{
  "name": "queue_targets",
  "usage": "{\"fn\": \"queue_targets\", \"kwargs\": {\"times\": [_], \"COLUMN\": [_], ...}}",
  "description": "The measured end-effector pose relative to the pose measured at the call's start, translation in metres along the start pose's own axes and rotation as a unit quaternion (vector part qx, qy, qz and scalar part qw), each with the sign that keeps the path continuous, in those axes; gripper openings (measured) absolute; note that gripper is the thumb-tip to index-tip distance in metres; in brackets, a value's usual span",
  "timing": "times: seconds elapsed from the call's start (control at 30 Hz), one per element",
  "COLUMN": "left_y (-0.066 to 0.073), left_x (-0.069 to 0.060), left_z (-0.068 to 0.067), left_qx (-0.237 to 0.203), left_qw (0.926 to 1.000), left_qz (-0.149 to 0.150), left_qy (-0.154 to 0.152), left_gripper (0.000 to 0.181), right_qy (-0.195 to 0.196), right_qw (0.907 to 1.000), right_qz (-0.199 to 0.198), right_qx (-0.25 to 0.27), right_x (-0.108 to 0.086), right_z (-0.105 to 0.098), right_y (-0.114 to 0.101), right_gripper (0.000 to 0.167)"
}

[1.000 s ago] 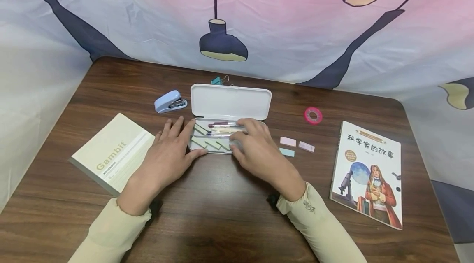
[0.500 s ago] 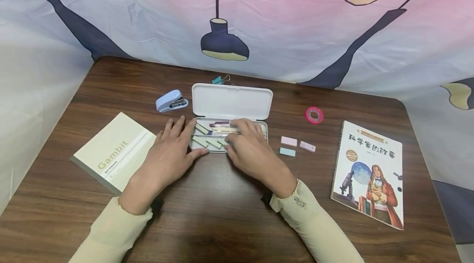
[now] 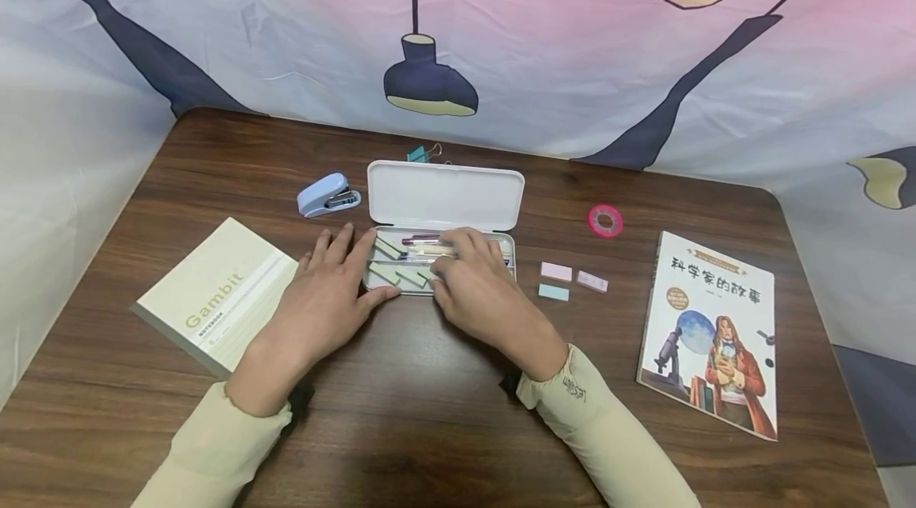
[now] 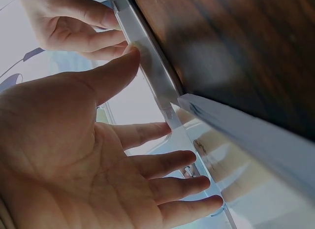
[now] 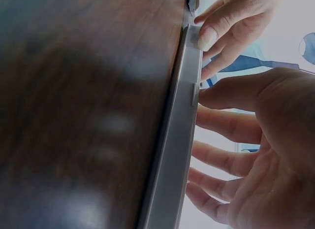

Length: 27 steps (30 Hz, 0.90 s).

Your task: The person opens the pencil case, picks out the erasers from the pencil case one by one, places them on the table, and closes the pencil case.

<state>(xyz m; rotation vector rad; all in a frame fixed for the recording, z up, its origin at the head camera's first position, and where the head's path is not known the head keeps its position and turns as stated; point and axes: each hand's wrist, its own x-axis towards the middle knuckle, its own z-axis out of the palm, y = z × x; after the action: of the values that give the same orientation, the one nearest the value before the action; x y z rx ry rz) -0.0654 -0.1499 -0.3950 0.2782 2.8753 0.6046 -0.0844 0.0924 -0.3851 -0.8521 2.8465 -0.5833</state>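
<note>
A white pencil case (image 3: 445, 194) stands with its lid up in the head view. Several small green-and-white blocks (image 3: 384, 274) lie in its tray, with pens (image 3: 422, 240) in the rear compartment. My left hand (image 3: 322, 293) rests at the tray's left end, fingers straight, thumb at the front edge. In the left wrist view its thumb touches the case's front wall (image 4: 147, 56). My right hand (image 3: 483, 293) reaches over the tray's right part, thumb and forefinger by the rightmost green-and-white block. Its fingertips are hidden behind the wall in the right wrist view.
Left are a light-blue stapler (image 3: 327, 195) and a cream notebook (image 3: 218, 293). A teal binder clip (image 3: 418, 154) sits behind the lid. Right lie a pink ring-shaped roll (image 3: 604, 220), small pink (image 3: 556, 272), teal (image 3: 553, 292) and lilac (image 3: 592, 280) blocks, and a book (image 3: 708, 333).
My right hand has shifted left over the tray, uncovering its right end and covering part of the rightmost green-and-white block. My left hand stays in place.
</note>
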Motion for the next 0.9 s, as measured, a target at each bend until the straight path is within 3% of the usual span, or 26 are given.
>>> {"fn": "queue_targets", "kwargs": {"times": [0.13, 0.37, 0.53, 0.77, 0.9], "left_y": [0.007, -0.004, -0.003, 0.009, 0.006], "left_x": [-0.002, 0.001, 0.001, -0.001, -0.001], "left_z": [-0.007, 0.004, 0.003, -0.009, -0.006], "left_qx": [0.0, 0.001, 0.004, 0.006, 0.008], "left_qw": [0.9999, 1.0, 1.0, 0.9997, 0.9998], "left_qz": [-0.005, 0.001, 0.0, -0.008, -0.005], "left_qy": [-0.01, 0.003, -0.001, -0.022, -0.015], "left_gripper": [0.086, 0.09, 0.09, 0.088, 0.09], "right_qy": [-0.001, -0.002, 0.0, 0.01, 0.014], "right_qw": [1.0, 0.9992, 0.9981, 0.9987, 0.9989], "right_qz": [-0.002, -0.002, 0.001, 0.0, 0.001], "right_qx": [0.008, 0.04, 0.061, 0.05, 0.044], "right_x": [-0.001, -0.002, -0.004, -0.007, -0.009], "right_z": [0.0, -0.001, -0.004, -0.007, -0.008], "right_y": [0.001, 0.003, 0.003, 0.005, 0.007], "right_gripper": [0.015, 0.019, 0.022, 0.022, 0.023]}}
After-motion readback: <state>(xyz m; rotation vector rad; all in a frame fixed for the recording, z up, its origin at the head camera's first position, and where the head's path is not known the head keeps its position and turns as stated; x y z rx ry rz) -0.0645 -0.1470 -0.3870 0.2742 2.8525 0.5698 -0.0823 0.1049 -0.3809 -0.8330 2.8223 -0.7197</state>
